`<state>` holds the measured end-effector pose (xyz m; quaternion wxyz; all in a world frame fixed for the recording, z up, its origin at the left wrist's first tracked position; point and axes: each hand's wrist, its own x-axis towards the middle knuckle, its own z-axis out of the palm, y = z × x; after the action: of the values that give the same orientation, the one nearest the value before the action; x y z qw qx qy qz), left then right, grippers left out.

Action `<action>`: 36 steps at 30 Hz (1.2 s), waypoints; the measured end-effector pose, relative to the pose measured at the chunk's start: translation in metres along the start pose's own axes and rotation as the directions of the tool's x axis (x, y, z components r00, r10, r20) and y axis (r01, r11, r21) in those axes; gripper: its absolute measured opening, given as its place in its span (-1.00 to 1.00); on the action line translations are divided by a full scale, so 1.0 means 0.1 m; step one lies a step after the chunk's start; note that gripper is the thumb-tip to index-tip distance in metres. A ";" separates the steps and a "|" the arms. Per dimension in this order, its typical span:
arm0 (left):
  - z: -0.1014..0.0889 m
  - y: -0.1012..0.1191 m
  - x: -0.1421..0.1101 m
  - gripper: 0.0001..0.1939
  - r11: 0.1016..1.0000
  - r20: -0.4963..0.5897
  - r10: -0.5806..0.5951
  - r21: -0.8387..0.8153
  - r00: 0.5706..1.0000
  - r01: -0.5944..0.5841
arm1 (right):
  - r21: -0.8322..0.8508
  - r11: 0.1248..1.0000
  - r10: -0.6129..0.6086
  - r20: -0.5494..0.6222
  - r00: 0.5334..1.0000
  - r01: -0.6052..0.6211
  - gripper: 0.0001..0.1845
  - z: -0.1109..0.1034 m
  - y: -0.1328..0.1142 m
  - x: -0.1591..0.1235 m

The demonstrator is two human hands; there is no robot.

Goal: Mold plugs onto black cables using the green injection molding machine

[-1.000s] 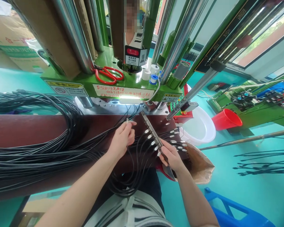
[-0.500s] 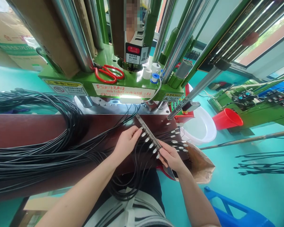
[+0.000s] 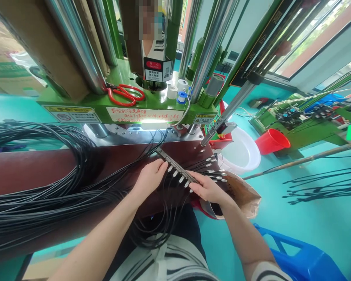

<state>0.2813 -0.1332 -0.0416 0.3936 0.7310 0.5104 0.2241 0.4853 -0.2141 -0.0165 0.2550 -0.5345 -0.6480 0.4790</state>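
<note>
A narrow metal mould bar lies slantwise between my hands, with a row of silver cable connectors sticking out along its near side. Black cables hang from these connectors and loop down over my lap. My left hand is closed at the bar's upper left part, thumb and forefinger pinching the end connector, which the fingertips mostly cover. At the lower right end, my right hand grips the bar, fingers behind and thumb on the near side.
A green press with red-handled scissors and tape rolls stands ahead. Black cable bundles cover the brown table's left. More connector ends lie right, near a paper bag, white tub and blue stool.
The view has shifted, so the press and table sit further left. Both hands stay on the bar; the right fingers have closed more around its lower end.
</note>
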 end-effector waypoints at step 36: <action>-0.85 -0.69 0.67 -0.72 0.838 -0.013 -0.075 0.541 0.997 0.070 | -0.445 0.885 -0.248 -0.210 0.946 0.133 -0.79 -0.35 0.32 1.40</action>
<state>0.2052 -0.0297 -0.0522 0.1818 0.7935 0.5784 0.0526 0.4874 -0.0718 -0.0561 0.2614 -0.5686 -0.7471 0.2241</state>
